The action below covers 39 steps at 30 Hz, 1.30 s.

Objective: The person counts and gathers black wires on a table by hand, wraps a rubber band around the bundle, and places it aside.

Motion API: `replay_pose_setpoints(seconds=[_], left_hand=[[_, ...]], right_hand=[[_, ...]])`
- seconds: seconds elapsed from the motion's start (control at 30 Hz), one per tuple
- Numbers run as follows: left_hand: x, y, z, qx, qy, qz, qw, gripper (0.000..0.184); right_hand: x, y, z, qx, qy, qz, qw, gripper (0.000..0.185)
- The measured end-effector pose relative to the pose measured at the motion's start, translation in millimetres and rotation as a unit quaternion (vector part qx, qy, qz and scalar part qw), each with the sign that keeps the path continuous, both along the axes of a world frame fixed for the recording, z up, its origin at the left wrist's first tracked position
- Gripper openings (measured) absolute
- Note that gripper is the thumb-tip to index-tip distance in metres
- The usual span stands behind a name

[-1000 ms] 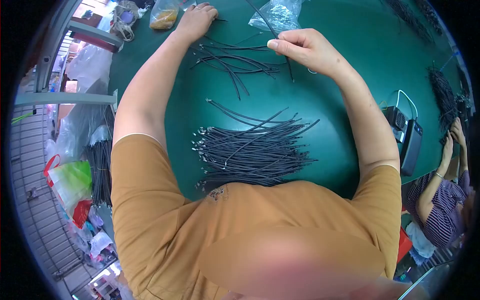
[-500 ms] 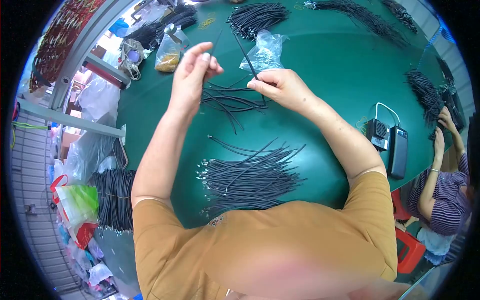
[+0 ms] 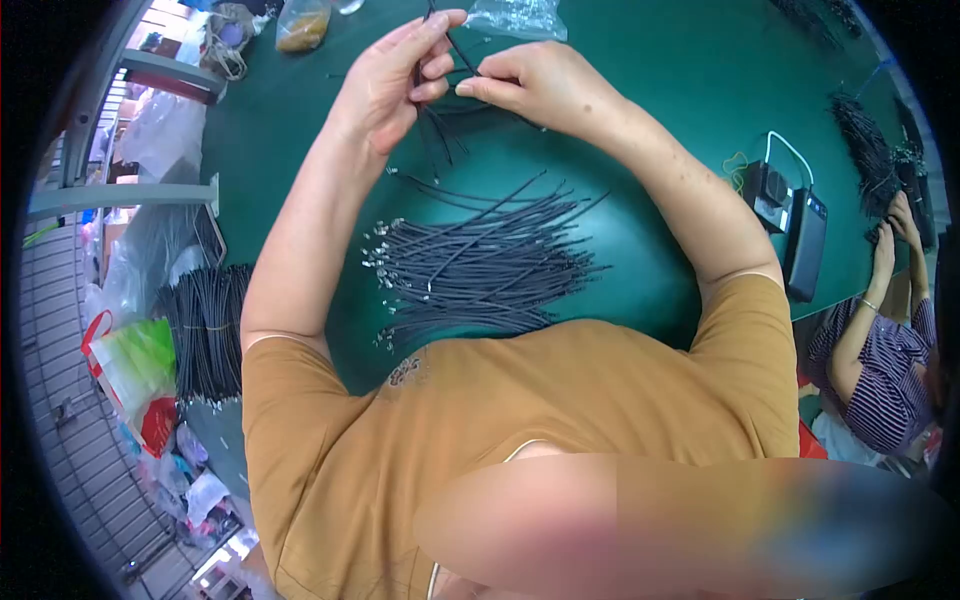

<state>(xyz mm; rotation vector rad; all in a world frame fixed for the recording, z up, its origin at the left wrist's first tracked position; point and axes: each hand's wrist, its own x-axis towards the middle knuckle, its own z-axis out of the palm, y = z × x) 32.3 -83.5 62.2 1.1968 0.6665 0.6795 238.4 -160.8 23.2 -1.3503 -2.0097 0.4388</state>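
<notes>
My left hand [image 3: 400, 75] is closed, with thumb and forefinger pinching one end of a thin black cable [image 3: 459, 51]. The same cable slants down to my right hand [image 3: 545, 88], whose thumb and fingers are pinched on it. Behind and below the hands lie a few loose black cables [image 3: 437, 137], partly hidden by my left hand. Between my forearms and my body is a larger pile of black cables [image 3: 480, 260] with shiny metal ends toward the left.
A clear plastic bag [image 3: 517, 18] lies beyond my hands. At right on the green table [image 3: 660, 290] are a black power bank [image 3: 805, 245] and a charger [image 3: 767, 195]. A co-worker's hands [image 3: 893, 232] touch cables at far right. A bundled cable stack [image 3: 208, 325] stands left.
The head view has tilted, so the table things sit higher in the picture. My hands have come closer together, and my left fingers now meet the cable held in my right hand.
</notes>
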Motion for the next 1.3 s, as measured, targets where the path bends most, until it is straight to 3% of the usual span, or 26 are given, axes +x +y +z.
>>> replay_pose_setpoints(seconds=[0.07,0.1,0.13,0.17,0.23,0.3,0.33,0.37,0.4,0.5,0.73,0.8,0.93,0.97,1.03,1.1,1.17,1.2,1.3], left_hand=[[-8.9,13.6,-10.8,0.042,0.029,0.038,0.998,0.04],[-17.7,26.2,-14.1,0.112,0.069,0.049,0.99,0.041],[-18.2,19.2,-2.1,0.167,0.054,0.062,0.982,0.041],[-17.8,12.3,14.8,0.221,0.039,0.075,0.971,0.041],[-42.9,24.7,28.3,0.231,-0.023,0.069,0.97,0.035],[-80.3,49.8,29.4,0.334,0.078,0.084,0.935,0.035],[-80.9,34.9,34.7,0.475,0.242,0.122,0.837,0.03],[-74.1,16.3,34.7,0.608,0.289,0.077,0.736,0.026],[-66.8,3.5,30.9,0.721,0.327,0.029,0.61,0.024],[-76.4,-3.2,-16.1,0.678,0.377,-0.104,0.622,0.021],[-80.1,-46.6,-38.9,0.57,0.408,-0.184,0.689,0.026],[-69.9,-74.1,-41.9,0.542,0.372,-0.197,0.728,0.031],[-48.0,-114.0,-37.5,0.575,0.281,-0.258,0.724,0.047],[-45.4,-115.4,-38.4,0.598,0.242,-0.227,0.73,0.057],[-43.8,-98.3,-37.7,0.614,0.22,-0.193,0.733,0.052],[-55.4,-61.9,-42.5,0.65,0.282,-0.142,0.691,0.043],[-62.8,-32.2,-45.2,0.708,0.365,-0.089,0.599,0.048],[-65.4,-21.8,-49.0,0.711,0.377,-0.091,0.587,0.035],[-67.8,-7.8,-58.7,0.704,0.414,-0.137,0.56,0.031]], right_hand=[[-3.0,-1.2,-2.4,-0.021,-0.024,-0.002,0.999,0.046],[-4.4,-1.2,-7.7,0.006,0.029,0.004,1.0,0.044],[-6.2,-1.7,-11.4,0.032,0.081,0.011,0.996,0.044],[-1.5,-5.9,9.4,-0.102,0.094,0.024,0.99,0.049],[3.8,2.5,-2.0,-0.07,0.082,-0.018,0.994,0.047],[8.1,6.0,-8.1,-0.093,0.071,-0.009,0.993,0.043],[8.5,11.2,-24.1,-0.019,0.018,0.01,1.0,0.039],[6.1,12.7,-27.4,0.055,-0.036,0.03,0.997,0.036],[3.3,8.5,-29.9,0.032,-0.105,0.026,0.994,0.031],[-1.0,7.2,-56.1,0.101,-0.267,-0.005,0.958,0.033],[18.8,18.3,-59.6,0.094,-0.272,-0.023,0.958,0.025],[21.7,19.7,-60.3,0.1,-0.268,-0.037,0.958,0.025],[25.8,21.5,-61.8,0.086,-0.264,-0.029,0.96,0.027],[26.0,20.8,-61.3,0.096,-0.255,-0.026,0.962,0.026],[26.8,22.0,-60.4,0.109,-0.248,-0.025,0.962,0.026],[27.3,21.8,-62.7,0.137,-0.22,-0.041,0.965,0.025],[29.5,21.5,-55.7,0.117,-0.23,-0.04,0.965,0.024],[31.4,22.1,-51.9,0.095,-0.241,-0.037,0.965,0.023],[36.1,23.8,-47.2,0.052,-0.249,-0.037,0.966,0.023]])
